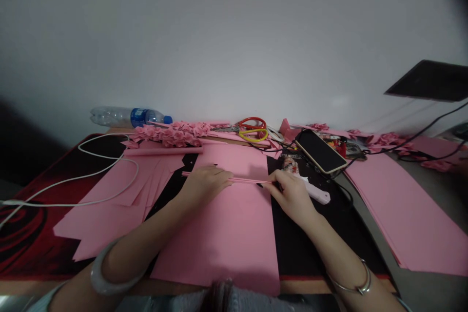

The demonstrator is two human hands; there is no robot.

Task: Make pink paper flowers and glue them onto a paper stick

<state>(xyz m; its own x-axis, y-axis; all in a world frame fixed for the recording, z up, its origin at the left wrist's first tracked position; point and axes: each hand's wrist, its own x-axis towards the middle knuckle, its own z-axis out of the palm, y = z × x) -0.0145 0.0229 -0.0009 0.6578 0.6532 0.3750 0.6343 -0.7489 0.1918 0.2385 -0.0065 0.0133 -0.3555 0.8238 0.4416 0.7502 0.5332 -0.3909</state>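
Note:
A narrow folded strip of pink paper [249, 180] stretches between my two hands, above a large pink sheet [223, 234] on the black mat. My left hand [206, 183] is closed over the strip's left part, and its end pokes out past the fingers. At the other end, my right hand [290, 192] pinches the strip between thumb and fingers. Right beside that hand lies a pale glue gun [316, 192], partly hidden by it.
Pink paper flowers [171, 134] and scissors [252, 129] lie along the wall, with a plastic bottle [124, 116] at left. A phone [321, 151] rests among black cables. Pink sheets lie left [106, 209] and right [413, 214]. A white cable [91, 203] crosses the left side.

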